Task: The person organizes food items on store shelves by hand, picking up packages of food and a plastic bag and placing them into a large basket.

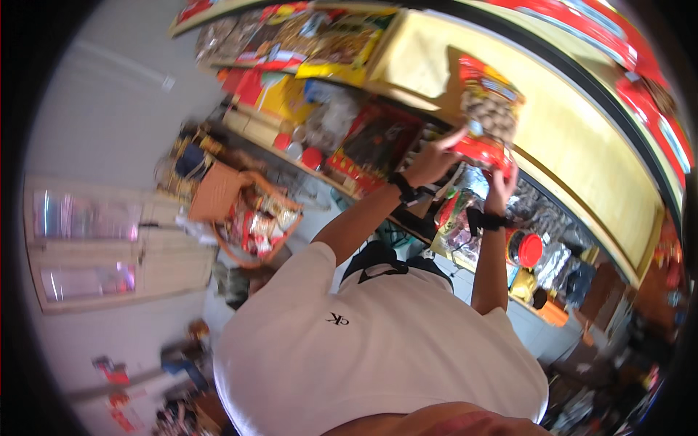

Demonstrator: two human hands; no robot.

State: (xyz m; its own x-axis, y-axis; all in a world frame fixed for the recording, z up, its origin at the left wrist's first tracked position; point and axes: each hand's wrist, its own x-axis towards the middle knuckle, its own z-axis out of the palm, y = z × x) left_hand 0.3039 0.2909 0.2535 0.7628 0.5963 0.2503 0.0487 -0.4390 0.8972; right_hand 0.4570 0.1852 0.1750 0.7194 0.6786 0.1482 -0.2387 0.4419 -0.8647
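Note:
A red and yellow plastic bag of round brown pieces (491, 114), its contents showing through a clear window, is held up in front of a wooden shelf compartment (578, 147). My left hand (436, 161) grips the bag's lower left edge. At its lower right corner, my right hand (501, 185) has hold of the bag too. Dark bands circle both wrists. Blur hides the exact placing of the fingertips. Below my hands lies a printed bag with a clear window (461, 229), beside a jar with a red lid (530, 249).
Packaged foods (343, 43) fill the upper left compartment. On the lower shelf lie a dark red package (381, 136), red-lidded jars (312, 158) and silvery bags (553, 261). An orange basket (218, 191) holding packets stands at left, near a pale door (174, 234). Red packages (583, 27) line the top shelf.

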